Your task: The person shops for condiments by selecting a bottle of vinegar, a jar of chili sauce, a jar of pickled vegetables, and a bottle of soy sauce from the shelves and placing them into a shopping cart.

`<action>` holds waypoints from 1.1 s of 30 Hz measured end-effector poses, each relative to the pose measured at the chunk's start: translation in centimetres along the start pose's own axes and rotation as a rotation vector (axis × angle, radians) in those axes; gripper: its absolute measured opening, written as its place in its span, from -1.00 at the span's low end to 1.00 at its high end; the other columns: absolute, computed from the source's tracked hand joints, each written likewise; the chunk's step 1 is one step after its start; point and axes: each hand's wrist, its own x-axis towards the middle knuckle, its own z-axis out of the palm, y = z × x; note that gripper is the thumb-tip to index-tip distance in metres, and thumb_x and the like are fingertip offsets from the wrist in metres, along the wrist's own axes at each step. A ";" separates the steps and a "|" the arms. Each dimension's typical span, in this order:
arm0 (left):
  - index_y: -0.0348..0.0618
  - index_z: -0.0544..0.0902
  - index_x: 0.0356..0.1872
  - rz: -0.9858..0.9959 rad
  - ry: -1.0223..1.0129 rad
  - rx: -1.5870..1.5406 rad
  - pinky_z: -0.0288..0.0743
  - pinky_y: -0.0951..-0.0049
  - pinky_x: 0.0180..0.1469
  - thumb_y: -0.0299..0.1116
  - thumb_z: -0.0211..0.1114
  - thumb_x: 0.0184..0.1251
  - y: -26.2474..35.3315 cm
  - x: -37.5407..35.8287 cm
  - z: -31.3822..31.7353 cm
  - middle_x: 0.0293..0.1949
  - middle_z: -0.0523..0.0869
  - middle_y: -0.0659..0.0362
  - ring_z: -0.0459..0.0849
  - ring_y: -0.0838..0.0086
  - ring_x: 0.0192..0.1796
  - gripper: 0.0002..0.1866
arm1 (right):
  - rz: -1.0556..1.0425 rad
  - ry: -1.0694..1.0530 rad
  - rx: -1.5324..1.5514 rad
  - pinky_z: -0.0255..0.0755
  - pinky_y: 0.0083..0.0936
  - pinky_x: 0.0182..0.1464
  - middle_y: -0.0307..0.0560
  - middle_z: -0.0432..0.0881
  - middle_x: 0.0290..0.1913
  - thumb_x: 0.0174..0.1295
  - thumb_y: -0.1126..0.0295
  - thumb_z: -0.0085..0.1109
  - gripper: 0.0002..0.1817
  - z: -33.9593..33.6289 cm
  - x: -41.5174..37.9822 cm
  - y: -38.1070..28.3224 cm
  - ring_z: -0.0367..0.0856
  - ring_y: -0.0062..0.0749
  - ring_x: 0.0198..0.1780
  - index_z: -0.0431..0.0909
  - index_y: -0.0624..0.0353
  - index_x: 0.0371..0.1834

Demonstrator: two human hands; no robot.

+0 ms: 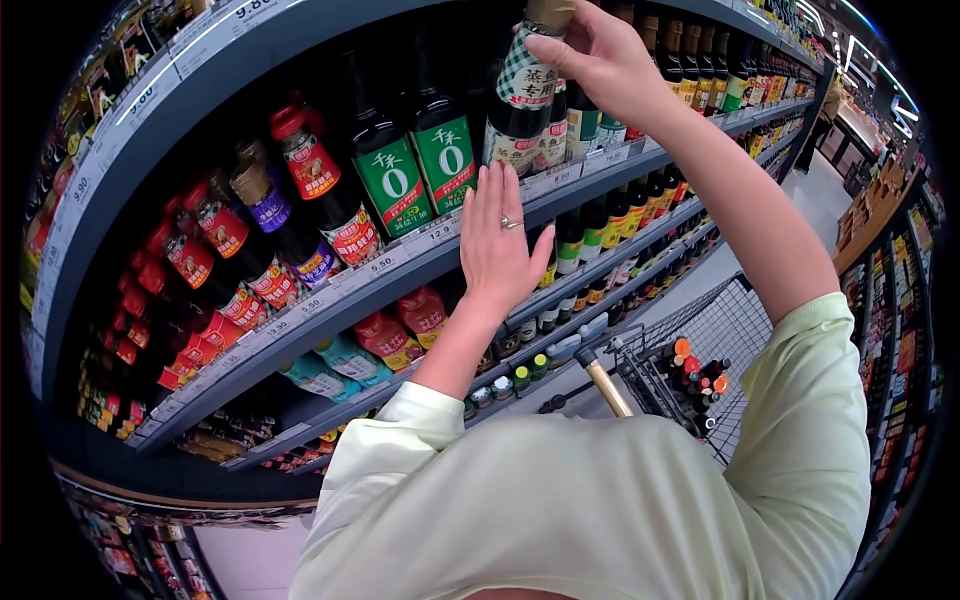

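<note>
A dark soy sauce bottle (pixel 522 95) with a green-checked label and gold cap stands near upright at the front of the shelf. My right hand (pixel 605 55) grips it round the neck, thumb across the front. Below, my left hand (pixel 503 240) lies flat with fingers stretched up and together, a ring on one finger. Its fingertips are right at the bottle's lower label, over the shelf edge. Two green-labelled bottles (pixel 393 180) stand just left of the held one. More bottles with pale labels (pixel 583 125) are to its right, partly hidden by my right hand.
Red-capped bottles (pixel 305 155) fill the shelf's left part, above a price strip (pixel 330 300). Red pouches (pixel 388 338) and teal pouches (pixel 350 360) lie on the shelf below. A shopping cart (pixel 740 330) holding several bottles stands at my right. A person (pixel 825 105) is far down the aisle.
</note>
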 end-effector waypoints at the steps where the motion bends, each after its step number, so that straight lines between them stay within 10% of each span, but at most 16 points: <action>1: -0.39 0.09 0.49 0.006 -0.009 0.001 0.00 -0.02 0.52 -0.20 0.37 0.20 0.0 0.1 0.1 0.46 0.22 -0.23 0.15 -0.07 0.52 -0.08 | 0.054 -0.012 0.013 0.48 -0.58 -0.01 -0.22 0.58 -0.07 0.35 0.48 0.21 -0.54 0.2 0.3 0.2 0.53 -0.64 -0.09 0.36 0.30 0.29; 12: -0.35 0.07 0.51 -0.017 -0.066 0.087 -0.13 -0.07 0.48 -0.09 0.33 0.21 0.4 -0.1 1.1 0.50 0.07 -0.32 0.06 -0.10 0.55 -0.05 | 0.175 -0.031 -0.054 0.50 -0.49 -0.07 -0.12 0.65 -0.20 0.32 0.38 0.26 -0.69 0.9 1.4 2.1 0.59 -0.51 -0.16 0.52 0.33 0.03; 14: -0.30 0.03 0.53 -0.013 -0.063 0.092 -0.14 -0.09 0.47 -0.07 0.33 0.22 0.3 -0.1 1.3 0.50 0.04 -0.33 0.06 -0.10 0.55 -0.03 | 0.063 -0.027 -0.187 0.60 -0.46 -0.07 -0.03 0.68 -0.12 0.31 0.10 0.29 -0.50 1.4 1.9 3.7 0.68 -0.44 -0.08 0.54 0.31 0.09; 24: -0.29 0.05 0.53 0.010 -0.037 0.113 -0.14 -0.13 0.46 -0.08 0.33 0.21 0.2 0.0 1.7 0.49 0.01 -0.38 0.09 -0.14 0.53 -0.04 | 0.349 -0.047 -0.166 0.49 -0.44 -0.05 -0.06 0.69 -0.18 0.28 0.35 0.29 -0.69 2.2 3.0 -0.5 0.61 -0.44 -0.14 0.59 0.34 -0.03; 33: -0.23 0.10 0.53 0.009 -0.073 0.164 -0.08 -0.12 0.43 -0.03 0.31 0.25 0.3 0.6 1.9 0.50 0.02 -0.36 0.10 -0.13 0.53 -0.08 | 0.154 0.150 -0.676 0.54 -0.12 -0.01 0.43 0.66 -0.24 0.08 0.27 0.36 -0.64 3.3 5.5 2.9 0.66 0.22 -0.08 0.65 0.45 -0.32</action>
